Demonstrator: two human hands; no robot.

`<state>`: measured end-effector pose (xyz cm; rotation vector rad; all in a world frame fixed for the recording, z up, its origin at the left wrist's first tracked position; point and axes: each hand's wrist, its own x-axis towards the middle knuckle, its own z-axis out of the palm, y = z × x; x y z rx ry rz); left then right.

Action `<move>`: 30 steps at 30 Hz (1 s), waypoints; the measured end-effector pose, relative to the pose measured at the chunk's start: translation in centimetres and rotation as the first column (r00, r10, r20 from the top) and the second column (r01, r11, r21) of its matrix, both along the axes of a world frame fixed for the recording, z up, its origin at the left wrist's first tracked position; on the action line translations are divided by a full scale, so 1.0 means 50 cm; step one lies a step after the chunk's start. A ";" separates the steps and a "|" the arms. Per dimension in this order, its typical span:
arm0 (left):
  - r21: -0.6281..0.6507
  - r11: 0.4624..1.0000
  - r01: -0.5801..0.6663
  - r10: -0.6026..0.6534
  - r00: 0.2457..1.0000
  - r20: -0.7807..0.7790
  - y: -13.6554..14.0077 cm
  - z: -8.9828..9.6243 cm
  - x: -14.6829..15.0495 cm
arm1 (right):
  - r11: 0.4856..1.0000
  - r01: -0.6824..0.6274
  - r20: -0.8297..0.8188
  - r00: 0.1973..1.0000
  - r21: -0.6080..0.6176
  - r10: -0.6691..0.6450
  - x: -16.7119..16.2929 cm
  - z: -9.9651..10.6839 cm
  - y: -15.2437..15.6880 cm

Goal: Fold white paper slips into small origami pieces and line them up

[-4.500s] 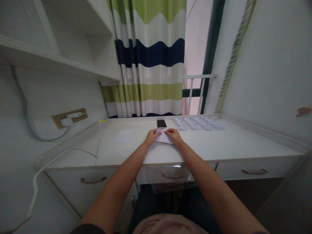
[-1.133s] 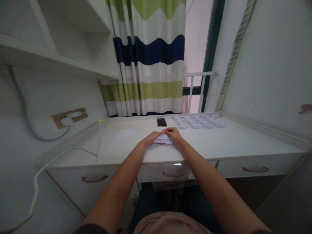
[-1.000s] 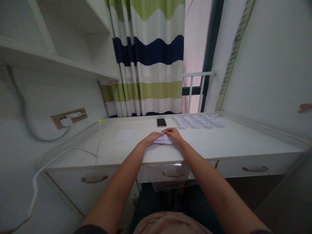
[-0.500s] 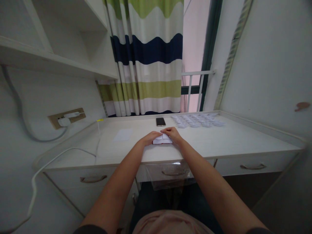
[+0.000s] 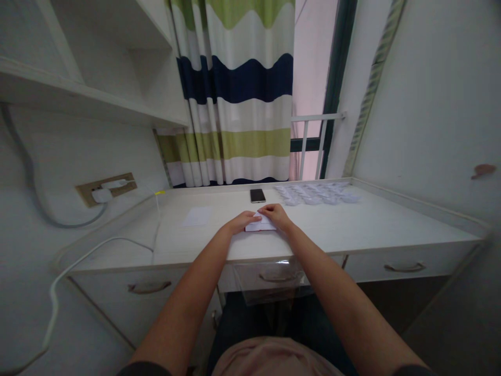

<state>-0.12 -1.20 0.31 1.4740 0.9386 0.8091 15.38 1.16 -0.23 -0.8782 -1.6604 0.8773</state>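
Observation:
A small piece of folded white paper (image 5: 263, 225) with a thin red line along its near edge lies on the desk in front of me. My left hand (image 5: 243, 221) grips its left side, the thumb lying across the top. At the far right part of the paper, my right hand (image 5: 276, 213) is closed in a pinch, its fingertips close to the left thumb. Parts of the paper are hidden under both hands.
Behind my hands lies a black phone (image 5: 257, 196). Rows of small white folded pieces (image 5: 317, 194) stand at the back right. A flat white sheet (image 5: 197, 216) is on the left, near a white cable (image 5: 117, 239). A clear plastic bag (image 5: 270, 287) hangs at the desk's front edge.
The left thumb has slid right across the paper, and a raised flap there now looks flatter. The right hand stays nearly in place.

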 end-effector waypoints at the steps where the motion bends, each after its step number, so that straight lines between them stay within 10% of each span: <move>1: -0.007 1.000 0.002 -0.002 1.000 0.004 -0.002 0.002 0.001 | 1.000 0.001 0.002 1.000 -0.001 -0.001 0.000 0.000 -0.001; 30: -0.007 1.000 0.005 -0.004 0.996 0.088 0.007 -0.003 0.002 | 1.000 -0.008 0.031 1.000 0.017 0.007 0.006 0.001 -0.004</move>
